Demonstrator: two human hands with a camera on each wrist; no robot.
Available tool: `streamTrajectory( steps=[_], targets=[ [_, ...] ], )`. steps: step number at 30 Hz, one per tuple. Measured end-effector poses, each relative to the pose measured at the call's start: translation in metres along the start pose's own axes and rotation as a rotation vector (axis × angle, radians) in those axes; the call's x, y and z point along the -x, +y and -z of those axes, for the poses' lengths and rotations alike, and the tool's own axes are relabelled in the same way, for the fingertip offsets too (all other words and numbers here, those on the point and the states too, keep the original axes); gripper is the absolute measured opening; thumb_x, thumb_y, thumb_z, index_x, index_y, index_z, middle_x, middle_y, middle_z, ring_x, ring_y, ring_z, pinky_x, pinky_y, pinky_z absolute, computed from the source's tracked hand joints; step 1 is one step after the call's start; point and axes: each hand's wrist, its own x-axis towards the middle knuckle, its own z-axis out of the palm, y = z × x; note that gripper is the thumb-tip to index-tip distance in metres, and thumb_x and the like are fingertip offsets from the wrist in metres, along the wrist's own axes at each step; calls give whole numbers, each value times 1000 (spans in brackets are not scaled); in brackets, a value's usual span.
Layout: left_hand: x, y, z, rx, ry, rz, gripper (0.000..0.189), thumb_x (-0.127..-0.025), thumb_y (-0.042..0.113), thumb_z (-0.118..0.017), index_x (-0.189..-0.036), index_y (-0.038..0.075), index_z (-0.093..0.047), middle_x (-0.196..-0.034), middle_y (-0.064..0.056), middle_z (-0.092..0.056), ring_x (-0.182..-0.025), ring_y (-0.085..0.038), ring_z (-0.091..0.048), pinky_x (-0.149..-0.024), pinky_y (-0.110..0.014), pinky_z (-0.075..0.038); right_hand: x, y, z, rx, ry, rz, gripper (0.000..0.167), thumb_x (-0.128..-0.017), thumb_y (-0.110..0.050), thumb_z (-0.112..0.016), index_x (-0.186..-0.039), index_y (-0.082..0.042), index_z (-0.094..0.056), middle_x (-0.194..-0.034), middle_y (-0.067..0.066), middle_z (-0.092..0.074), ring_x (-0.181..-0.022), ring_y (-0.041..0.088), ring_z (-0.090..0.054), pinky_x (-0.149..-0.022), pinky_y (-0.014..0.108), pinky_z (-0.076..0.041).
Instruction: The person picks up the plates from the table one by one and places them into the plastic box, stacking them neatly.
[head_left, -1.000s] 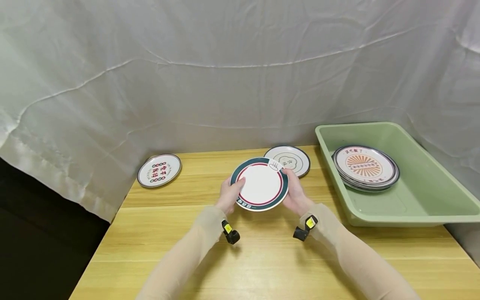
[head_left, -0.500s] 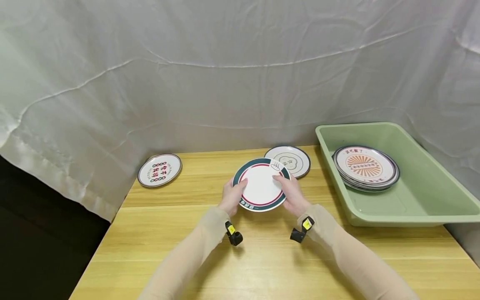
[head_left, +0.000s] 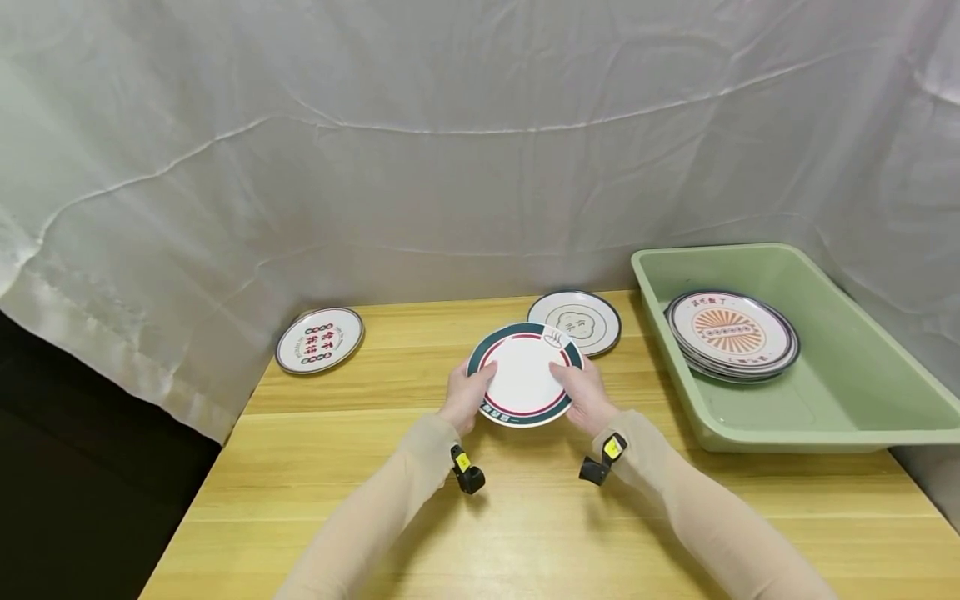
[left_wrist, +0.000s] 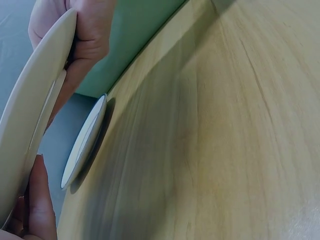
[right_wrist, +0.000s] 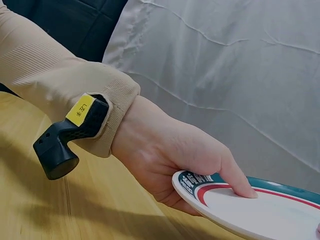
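Seen from the head, a person's left hand (head_left: 463,394) and right hand (head_left: 588,395) grip opposite sides of a round white plate with a green-and-red border (head_left: 525,379), thumbs on its face, above a yellowish wooden table (head_left: 525,517). At the left wrist, fingers support its underside. At the right wrist, the left thumb crosses the red ring.

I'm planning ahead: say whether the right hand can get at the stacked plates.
Probably not yet: the right hand grips the green-rimmed plate, though nothing covers the stacked plates in the green tub.
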Motion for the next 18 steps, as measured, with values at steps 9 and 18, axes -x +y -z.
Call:
streamTrajectory(
  steps=[9, 18],
  targets=[
    [0, -1, 2, -40, -34, 15, 56, -101, 33, -57, -151, 11, -45, -139, -11, -61, -119, -18, -62, -106, -33, -51, -2, 3, 2, -1, 8, -2, 60, -103, -4, -47, -159, -9, -26, -154, 21, -45, -139, 34, -51, -96, 26, -57],
    [-1, 1, 5, -47, -35, -25, 47, -100, 34, -51, -139, 8, -54, -118, -9, -66, -97, -12, -60, -80, -19, -49, -3, 4, 4, 0, 23, 7, 59, -103, -2, -47, -158, -8, -28, -154, 21, -45, -139, 33, -50, -96, 25, -57]
  ],
)
